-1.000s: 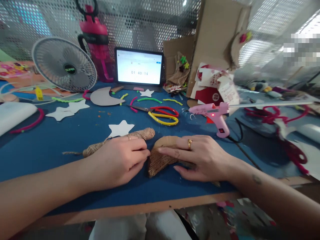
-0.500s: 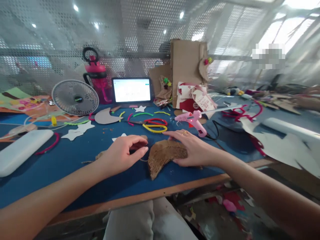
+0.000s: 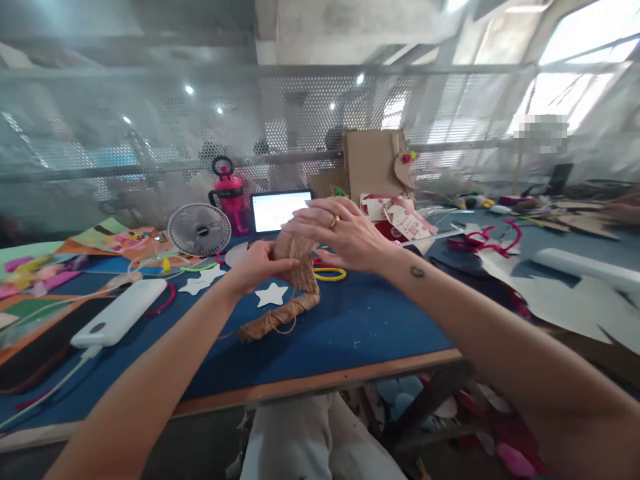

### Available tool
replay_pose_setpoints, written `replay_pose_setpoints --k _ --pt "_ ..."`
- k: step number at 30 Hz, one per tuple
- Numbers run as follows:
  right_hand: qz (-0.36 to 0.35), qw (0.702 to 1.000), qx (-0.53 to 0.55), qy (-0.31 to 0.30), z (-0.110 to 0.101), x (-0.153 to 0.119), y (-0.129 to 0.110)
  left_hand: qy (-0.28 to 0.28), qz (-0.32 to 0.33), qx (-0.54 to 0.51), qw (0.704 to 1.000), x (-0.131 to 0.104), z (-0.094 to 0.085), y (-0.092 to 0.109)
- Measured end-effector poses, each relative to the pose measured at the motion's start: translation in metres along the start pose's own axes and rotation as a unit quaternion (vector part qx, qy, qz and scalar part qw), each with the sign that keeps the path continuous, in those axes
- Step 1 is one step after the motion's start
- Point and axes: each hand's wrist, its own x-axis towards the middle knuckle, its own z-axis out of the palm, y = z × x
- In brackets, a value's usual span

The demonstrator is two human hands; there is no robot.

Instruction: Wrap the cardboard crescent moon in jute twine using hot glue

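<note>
My left hand is closed on a brown piece wrapped in crinkled paper strip, held up above the blue table. My right hand, a ring on one finger, lies over the top of this piece with its fingers stretched out and the thumb apart. How firmly it touches is hidden. From the piece, the brown strip runs down to a rolled bundle on the table, with thin string looped round it. A white paper star lies just behind the bundle. Yellow-handled scissors show partly below my right hand.
On the left are a white power bank with a cable, a small fan and a pink bottle. A lit tablet and cardboard stand behind. White paper scraps lie right, past the wooden table edge.
The brown piece has been lifted off the table and turned. My left hand has taken hold of it, while my right hand has risen over it. The view has tilted up and turned left.
</note>
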Motion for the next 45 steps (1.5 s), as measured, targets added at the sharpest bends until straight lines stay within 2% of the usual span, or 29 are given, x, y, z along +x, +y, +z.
replay_pose_setpoints --k 1,2,3,4,6,9,11,14,18,22,26,29,31,35,37,39,42,45 --pt "0.059 0.996 0.057 0.044 0.009 0.005 0.000 0.042 0.017 -0.013 0.999 0.000 -0.005 -0.001" --pt "0.144 0.974 0.143 0.098 0.020 0.009 0.000 0.085 0.033 -0.027 0.995 0.001 -0.010 -0.003" --pt "0.229 0.928 0.256 0.142 0.033 0.012 -0.001 0.121 0.047 -0.042 0.991 0.001 -0.015 -0.006" --pt "0.267 0.905 0.291 0.157 0.046 0.017 -0.002 0.151 0.055 -0.054 0.985 0.001 -0.020 -0.009" --pt "0.299 0.876 0.348 0.146 0.074 0.025 -0.005 0.191 0.055 -0.069 0.978 0.001 -0.029 -0.016" --pt "0.307 0.837 0.442 0.104 0.108 0.038 -0.011 0.221 0.041 -0.078 0.971 0.002 -0.039 -0.026" --pt "0.306 0.813 0.488 0.089 0.121 0.044 -0.015 0.232 0.035 -0.079 0.969 0.004 -0.042 -0.031" --pt "0.316 0.785 0.524 0.099 0.130 0.044 -0.016 0.234 0.022 -0.069 0.970 0.008 -0.043 -0.037" --pt "0.329 0.768 0.526 0.157 0.126 0.036 -0.011 0.220 0.000 -0.021 0.975 0.006 -0.050 -0.039" --pt "0.325 0.763 0.518 0.208 0.118 0.028 -0.005 0.215 0.010 0.047 0.975 0.001 -0.060 -0.036" --pt "0.315 0.774 0.507 0.211 0.115 0.029 -0.007 0.185 0.028 0.072 0.980 0.002 -0.051 -0.037" --pt "0.311 0.785 0.502 0.187 0.117 0.031 -0.013 0.169 0.036 0.066 0.983 0.004 -0.039 -0.041" --pt "0.306 0.790 0.512 0.145 0.119 0.029 -0.016 0.174 0.044 0.051 0.982 0.005 -0.036 -0.043" --pt "0.288 0.793 0.536 0.025 0.112 0.014 -0.011 0.219 0.058 -0.003 0.974 0.006 -0.045 -0.043" --pt "0.295 0.789 0.539 0.009 0.102 0.003 0.001 0.257 0.059 -0.034 0.964 0.008 -0.052 -0.042" --pt "0.317 0.782 0.535 0.042 0.089 -0.007 0.015 0.294 0.058 -0.061 0.952 0.010 -0.060 -0.041" --pt "0.349 0.772 0.512 0.144 0.071 -0.017 0.035 0.335 0.052 -0.090 0.937 0.012 -0.068 -0.042" --pt "0.371 0.766 0.461 0.250 0.061 -0.020 0.043 0.363 0.047 -0.105 0.925 0.014 -0.073 -0.043"
